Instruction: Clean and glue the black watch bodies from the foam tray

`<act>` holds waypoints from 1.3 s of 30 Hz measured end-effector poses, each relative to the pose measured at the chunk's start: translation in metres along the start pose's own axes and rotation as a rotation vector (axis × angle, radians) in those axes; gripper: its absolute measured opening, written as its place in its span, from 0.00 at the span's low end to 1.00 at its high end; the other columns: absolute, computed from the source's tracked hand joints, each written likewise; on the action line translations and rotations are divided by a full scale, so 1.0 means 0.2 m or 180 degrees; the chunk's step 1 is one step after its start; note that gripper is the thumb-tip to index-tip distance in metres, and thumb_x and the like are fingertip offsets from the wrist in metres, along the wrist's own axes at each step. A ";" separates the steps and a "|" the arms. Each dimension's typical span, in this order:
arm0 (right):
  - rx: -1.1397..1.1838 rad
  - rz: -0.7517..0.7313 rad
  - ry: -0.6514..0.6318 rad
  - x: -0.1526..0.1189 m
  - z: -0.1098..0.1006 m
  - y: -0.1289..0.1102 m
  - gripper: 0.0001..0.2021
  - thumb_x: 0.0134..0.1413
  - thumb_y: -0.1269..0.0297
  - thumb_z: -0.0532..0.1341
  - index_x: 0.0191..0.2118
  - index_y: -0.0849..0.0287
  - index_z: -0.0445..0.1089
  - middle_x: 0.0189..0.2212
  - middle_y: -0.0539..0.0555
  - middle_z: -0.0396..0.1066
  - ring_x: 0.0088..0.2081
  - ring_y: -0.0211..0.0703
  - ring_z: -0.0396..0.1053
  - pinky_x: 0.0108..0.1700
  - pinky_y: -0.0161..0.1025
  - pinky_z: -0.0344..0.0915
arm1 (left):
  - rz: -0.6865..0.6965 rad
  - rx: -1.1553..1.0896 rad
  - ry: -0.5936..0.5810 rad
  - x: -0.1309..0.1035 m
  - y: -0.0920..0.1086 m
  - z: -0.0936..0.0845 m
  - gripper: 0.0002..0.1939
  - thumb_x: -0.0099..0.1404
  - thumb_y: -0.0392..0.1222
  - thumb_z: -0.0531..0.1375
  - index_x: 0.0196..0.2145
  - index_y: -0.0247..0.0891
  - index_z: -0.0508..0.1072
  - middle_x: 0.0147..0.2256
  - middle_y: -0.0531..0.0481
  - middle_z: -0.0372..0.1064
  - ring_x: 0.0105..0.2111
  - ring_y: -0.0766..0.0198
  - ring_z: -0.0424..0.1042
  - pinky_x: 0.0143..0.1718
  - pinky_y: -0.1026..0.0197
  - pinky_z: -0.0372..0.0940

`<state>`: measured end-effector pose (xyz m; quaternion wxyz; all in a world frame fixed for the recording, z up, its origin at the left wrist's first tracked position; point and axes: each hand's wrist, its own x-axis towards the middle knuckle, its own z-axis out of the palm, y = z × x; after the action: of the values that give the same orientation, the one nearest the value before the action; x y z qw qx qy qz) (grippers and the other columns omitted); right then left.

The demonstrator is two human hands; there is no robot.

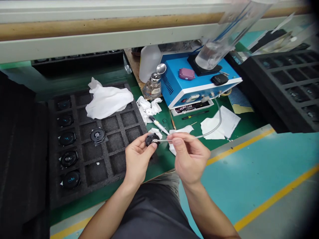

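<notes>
Between thumb and fingers, my left hand (137, 157) grips a round black device (151, 139) above the table's front edge. A thin metal-tipped tool (163, 140) is pinched in my right hand (190, 154), its tip touching the device's face. A clear tube (218, 121) runs from the tool's side toward the blue box (199, 83). To the left lies a black foam tray (112, 146) with several round black devices in its left column. One more round device (97, 135) sits in a compartment nearer its middle.
A white cloth (108, 100) covers the tray's back. Behind are a glass pump bottle (152, 87), a white bottle (150, 63) and crumpled tissues (147, 108). A syringe (159, 124) and pen (195, 115) lie on the green table. Another foam tray (284, 89) stands right.
</notes>
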<state>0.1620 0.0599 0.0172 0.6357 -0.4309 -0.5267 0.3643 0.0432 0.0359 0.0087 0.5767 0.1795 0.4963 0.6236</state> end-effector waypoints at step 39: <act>-0.1890 0.0203 -0.1334 0.39 0.07 0.18 0.19 0.54 0.50 0.66 0.45 0.57 0.79 0.34 0.54 0.78 0.27 0.42 0.68 0.31 0.40 0.64 | 0.0335 -0.0764 0.0452 -0.06 0.06 -0.09 0.17 0.48 0.34 0.76 0.36 0.34 0.79 0.32 0.51 0.80 0.32 0.70 0.77 0.40 0.67 0.72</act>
<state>0.1628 0.1463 0.0132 0.3495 -0.5289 -0.7147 0.2955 0.0264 0.0201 0.0150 0.5240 0.0905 0.4477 0.7189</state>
